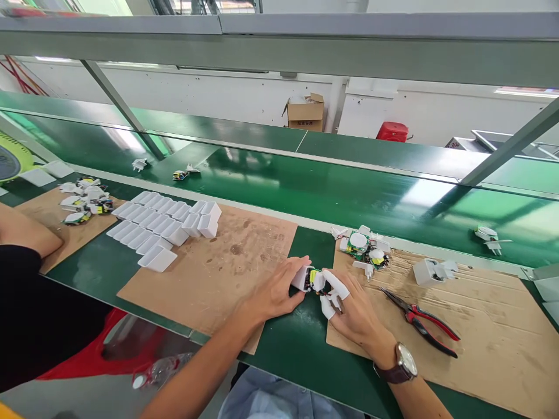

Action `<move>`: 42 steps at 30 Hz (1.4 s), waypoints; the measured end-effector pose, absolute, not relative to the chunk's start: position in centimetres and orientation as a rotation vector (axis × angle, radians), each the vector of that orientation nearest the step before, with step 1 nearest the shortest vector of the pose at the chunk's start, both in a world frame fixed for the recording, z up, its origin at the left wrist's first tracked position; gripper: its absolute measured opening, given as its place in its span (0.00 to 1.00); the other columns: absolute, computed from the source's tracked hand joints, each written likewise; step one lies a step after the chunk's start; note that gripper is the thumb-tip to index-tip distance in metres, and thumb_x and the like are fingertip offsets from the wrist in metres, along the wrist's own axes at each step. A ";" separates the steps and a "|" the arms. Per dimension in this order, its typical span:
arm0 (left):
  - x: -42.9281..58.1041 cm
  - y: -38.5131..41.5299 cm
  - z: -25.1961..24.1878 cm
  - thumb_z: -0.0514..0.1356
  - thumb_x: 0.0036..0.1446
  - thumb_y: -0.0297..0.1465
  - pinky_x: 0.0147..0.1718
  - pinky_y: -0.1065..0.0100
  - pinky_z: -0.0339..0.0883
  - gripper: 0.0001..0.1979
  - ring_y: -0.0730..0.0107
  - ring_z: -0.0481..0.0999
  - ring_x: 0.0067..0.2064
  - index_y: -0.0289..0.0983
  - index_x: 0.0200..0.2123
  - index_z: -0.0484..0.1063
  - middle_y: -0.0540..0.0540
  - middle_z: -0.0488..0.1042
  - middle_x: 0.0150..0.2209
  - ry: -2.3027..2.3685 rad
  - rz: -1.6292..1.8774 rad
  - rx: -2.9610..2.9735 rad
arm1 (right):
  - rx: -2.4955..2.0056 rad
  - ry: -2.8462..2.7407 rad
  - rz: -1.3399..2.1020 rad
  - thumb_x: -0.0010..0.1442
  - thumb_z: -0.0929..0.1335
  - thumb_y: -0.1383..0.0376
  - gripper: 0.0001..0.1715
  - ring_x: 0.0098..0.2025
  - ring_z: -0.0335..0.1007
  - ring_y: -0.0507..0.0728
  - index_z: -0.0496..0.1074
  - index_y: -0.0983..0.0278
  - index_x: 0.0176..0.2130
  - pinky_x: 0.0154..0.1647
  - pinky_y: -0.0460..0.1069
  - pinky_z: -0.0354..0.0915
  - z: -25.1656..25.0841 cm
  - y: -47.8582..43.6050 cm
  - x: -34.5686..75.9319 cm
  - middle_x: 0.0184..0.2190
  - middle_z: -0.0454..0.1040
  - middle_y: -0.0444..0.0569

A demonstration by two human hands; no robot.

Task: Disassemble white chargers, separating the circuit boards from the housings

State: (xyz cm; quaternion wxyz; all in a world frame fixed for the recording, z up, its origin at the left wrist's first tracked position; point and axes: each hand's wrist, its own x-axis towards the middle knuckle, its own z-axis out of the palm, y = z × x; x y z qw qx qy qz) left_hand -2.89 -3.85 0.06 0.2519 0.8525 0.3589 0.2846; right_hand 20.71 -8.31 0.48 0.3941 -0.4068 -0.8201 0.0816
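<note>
My left hand (276, 291) is closed around a small white plastic case (300, 279), whose opening faces right. My right hand (357, 313), with white covers on two fingertips, grips a circuit board (312, 278) with yellow and white parts at that opening. Whether the board is partly inside the case, I cannot tell. To the right lie red-and-black long-nose pliers (414, 317) on cardboard. Behind them are a pile of circuit boards (364, 247) and a white case (423, 272) with a white plug piece sticking out.
Rows of open white cases (157, 221) stand on the left cardboard sheet (244, 244). Farther left are more boards (89, 201) and another person's arm (26, 233). A green conveyor belt (279, 180) runs behind the bench, carrying a few pieces, with a metal beam (279, 55) above.
</note>
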 end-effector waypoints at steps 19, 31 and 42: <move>-2.8 -3.6 -0.7 0.61 0.61 0.23 0.69 0.45 0.61 0.39 0.53 0.65 0.69 0.44 0.71 0.52 0.39 0.68 0.65 0.949 0.820 2.353 | -1.068 -2.093 0.123 0.62 0.65 0.75 0.44 0.49 0.71 0.66 0.49 0.62 0.73 0.47 0.63 0.73 0.6 -8.3 20.4 0.55 0.74 0.60; -2.6 -3.8 -0.2 0.63 0.62 0.25 0.69 0.45 0.61 0.35 0.53 0.63 0.70 0.45 0.69 0.55 0.40 0.66 0.67 0.981 0.762 2.292 | -1.088 -2.127 0.128 0.60 0.65 0.76 0.46 0.51 0.70 0.68 0.50 0.63 0.72 0.48 0.64 0.72 0.6 -8.4 20.6 0.56 0.73 0.61; -2.4 -3.9 -0.2 0.63 0.63 0.27 0.69 0.45 0.62 0.35 0.52 0.64 0.70 0.45 0.69 0.54 0.39 0.67 0.67 0.958 0.760 2.285 | -1.106 -2.138 0.107 0.60 0.65 0.74 0.44 0.46 0.70 0.66 0.51 0.65 0.72 0.46 0.63 0.72 0.8 -8.4 20.6 0.54 0.75 0.60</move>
